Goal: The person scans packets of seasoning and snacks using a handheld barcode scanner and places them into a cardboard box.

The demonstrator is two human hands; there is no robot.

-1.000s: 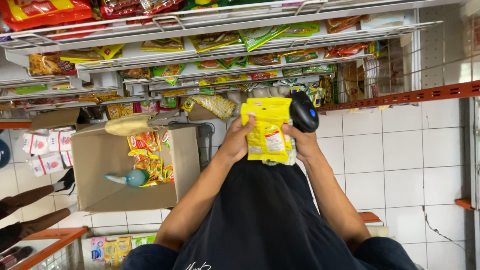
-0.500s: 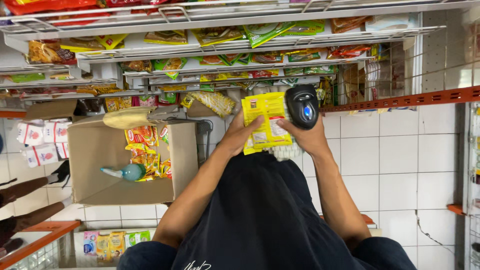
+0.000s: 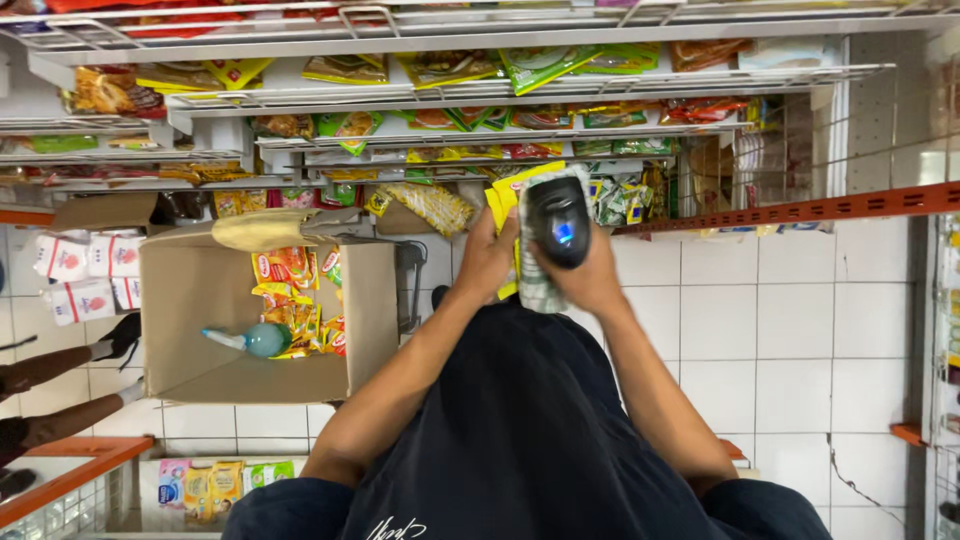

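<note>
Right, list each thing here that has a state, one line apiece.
left hand: closed in a grip on the yellow packets
yellow packets: held up, partly hidden by the scanner
right hand: closed in a grip on the handheld scanner
handheld scanner: held, blue light on
cardboard box: flaps open, part filled with packets
shelves: stocked with snack packets

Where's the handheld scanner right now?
In the head view, the black scanner sits in the right hand, centre frame, pressed against the yellow packet held by the left hand, just right of the cardboard box.
</note>
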